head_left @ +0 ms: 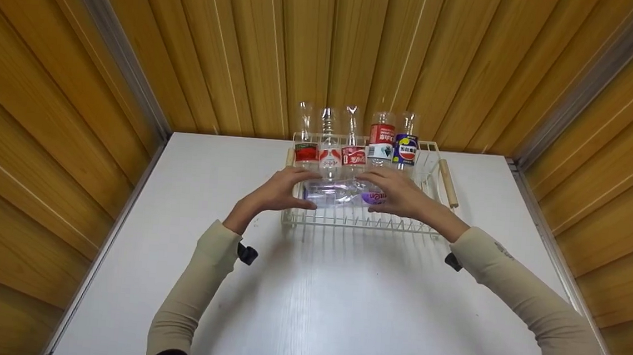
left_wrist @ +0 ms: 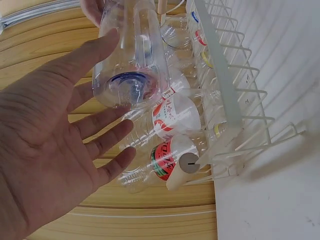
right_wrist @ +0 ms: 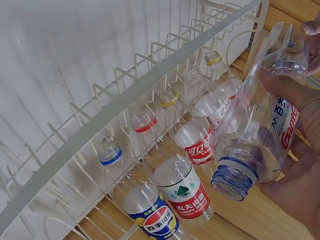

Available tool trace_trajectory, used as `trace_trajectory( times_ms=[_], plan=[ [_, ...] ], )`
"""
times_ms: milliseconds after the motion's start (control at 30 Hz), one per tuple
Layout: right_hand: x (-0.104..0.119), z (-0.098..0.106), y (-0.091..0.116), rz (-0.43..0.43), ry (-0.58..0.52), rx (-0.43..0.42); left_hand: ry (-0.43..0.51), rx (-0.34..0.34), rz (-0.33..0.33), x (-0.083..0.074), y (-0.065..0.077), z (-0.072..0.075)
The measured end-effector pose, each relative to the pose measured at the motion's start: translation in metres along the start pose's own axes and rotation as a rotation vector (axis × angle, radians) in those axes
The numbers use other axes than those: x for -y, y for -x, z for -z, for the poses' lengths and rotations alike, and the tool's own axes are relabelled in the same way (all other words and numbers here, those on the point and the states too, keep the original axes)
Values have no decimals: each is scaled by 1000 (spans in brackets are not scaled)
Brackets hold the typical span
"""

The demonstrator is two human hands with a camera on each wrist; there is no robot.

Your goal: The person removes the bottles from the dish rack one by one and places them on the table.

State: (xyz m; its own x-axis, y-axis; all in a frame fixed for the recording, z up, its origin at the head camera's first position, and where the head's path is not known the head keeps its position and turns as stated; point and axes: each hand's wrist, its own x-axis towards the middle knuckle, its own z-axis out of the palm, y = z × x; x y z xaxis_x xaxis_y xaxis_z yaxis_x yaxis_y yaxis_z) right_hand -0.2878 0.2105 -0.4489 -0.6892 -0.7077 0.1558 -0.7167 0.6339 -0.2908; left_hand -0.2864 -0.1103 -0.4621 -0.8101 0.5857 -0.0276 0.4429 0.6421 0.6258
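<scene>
A clear plastic bottle [head_left: 337, 194] lies sideways above the front of a white wire rack [head_left: 346, 224]. Its uncapped neck, with a blue ring [right_wrist: 234, 177], points right. My right hand [head_left: 401, 194] grips the labelled part near the neck, thumb on one side. Around the base end is my left hand [left_wrist: 55, 130]; its thumb overlaps the bottle's side and its fingers spread loosely behind. Whether they touch the bottle, I cannot tell. Several empty bottles stand neck-down along the rack's back, among them a blue-labelled bottle [right_wrist: 150, 210] and a red-and-white labelled bottle [right_wrist: 182, 187].
The rack has a wooden handle [head_left: 448, 183] at its right side and another at the left, partly behind my left hand. It stands on a white table [head_left: 307, 310] against a wood-panelled wall [head_left: 236, 55], with metal edging [head_left: 149, 93] in the corners.
</scene>
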Motion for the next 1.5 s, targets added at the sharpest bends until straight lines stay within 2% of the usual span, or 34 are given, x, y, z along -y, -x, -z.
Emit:
trace_trajectory(
  times_ms=[133,400,733,967,1233,1333,1500],
  plan=[
    [3,-2,2,-3,-14,-3,-8,16,1,-5,-3,-5],
    [4,-5,3,47,-19,-24,-19,45,41,-9,-4,-9],
    [-2,2,4,17,-40,37,-70,23,-26,-7,-2,-7],
    [-9,8,8,-47,-39,36,-62,-24,-19,-3,3,-2],
    [-16,19,9,-66,-49,16,-93,-103,-26,7,10,6],
    [-23,25,12,-94,-85,-12,-105,-150,5,13,14,10],
    [-42,37,22,-190,-200,-45,-55,-237,96,27,23,17]
  ],
)
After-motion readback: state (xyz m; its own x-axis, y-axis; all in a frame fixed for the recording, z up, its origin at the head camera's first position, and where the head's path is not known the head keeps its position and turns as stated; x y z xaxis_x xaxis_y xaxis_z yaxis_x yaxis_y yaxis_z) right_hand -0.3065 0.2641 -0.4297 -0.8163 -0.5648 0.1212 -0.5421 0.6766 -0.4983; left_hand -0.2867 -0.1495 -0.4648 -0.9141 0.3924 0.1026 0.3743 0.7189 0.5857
